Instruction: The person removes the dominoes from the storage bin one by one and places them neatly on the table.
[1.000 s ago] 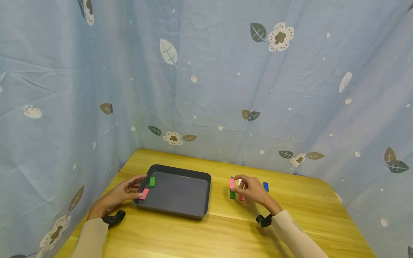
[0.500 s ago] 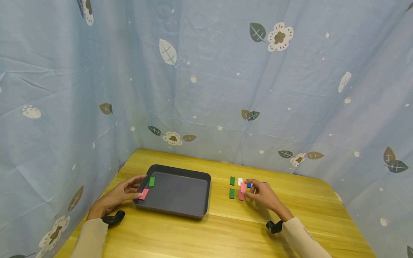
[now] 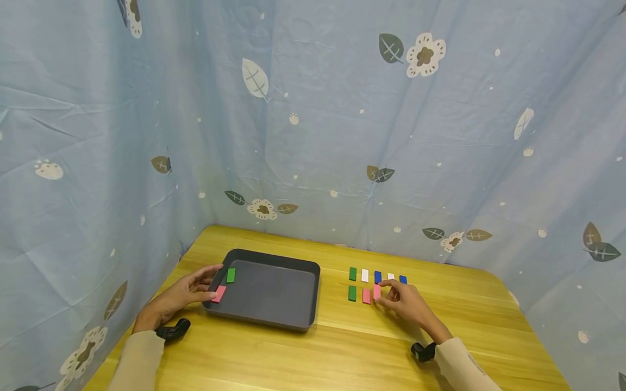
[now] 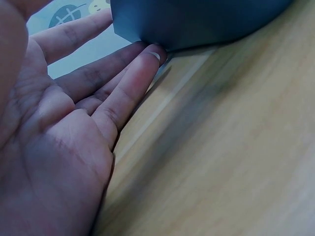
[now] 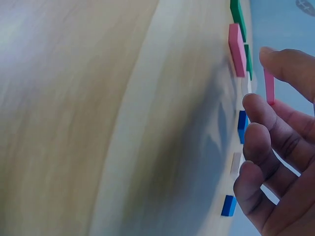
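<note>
My right hand (image 3: 409, 305) pinches a pink block (image 3: 376, 292) between thumb and fingertips, raised above the table in the right wrist view (image 5: 269, 87). Just left of it on the table lie another pink block (image 3: 366, 296) and a green block (image 3: 352, 294). Behind them runs a row with a green block (image 3: 352, 273), a white block (image 3: 364, 275), a blue block (image 3: 378, 277), a partly hidden white block and a second blue block (image 3: 403, 279). My left hand (image 3: 183, 296) touches the left side of a dark grey tray (image 3: 274, 293), its fingers fairly straight against the outer wall.
Inside the tray, at its left end, sit a green block (image 3: 231, 275) and a pink block (image 3: 218, 294). The wooden table (image 3: 342, 353) meets a blue patterned curtain (image 3: 313, 136) at the back and sides.
The right hand has carried its pink block rightward from over the left green blocks, past the other pink block, uncovering these. My left hand and the tray have stayed put.
</note>
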### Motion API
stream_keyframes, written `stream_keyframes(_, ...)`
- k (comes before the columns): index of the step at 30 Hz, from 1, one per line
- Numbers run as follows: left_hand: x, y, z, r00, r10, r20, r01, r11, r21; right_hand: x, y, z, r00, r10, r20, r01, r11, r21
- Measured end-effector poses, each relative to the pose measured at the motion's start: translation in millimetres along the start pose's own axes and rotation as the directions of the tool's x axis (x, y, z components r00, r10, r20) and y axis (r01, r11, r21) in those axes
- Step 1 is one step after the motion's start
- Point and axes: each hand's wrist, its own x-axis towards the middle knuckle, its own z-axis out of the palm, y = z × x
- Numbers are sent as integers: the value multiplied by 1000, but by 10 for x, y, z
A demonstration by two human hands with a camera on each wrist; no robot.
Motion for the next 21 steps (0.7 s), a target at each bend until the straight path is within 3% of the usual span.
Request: stream_keyframes(21,-9,30,15,1000,9,3,-9,1000,-13,-56,178,44,999,50,15,-49,997,-59)
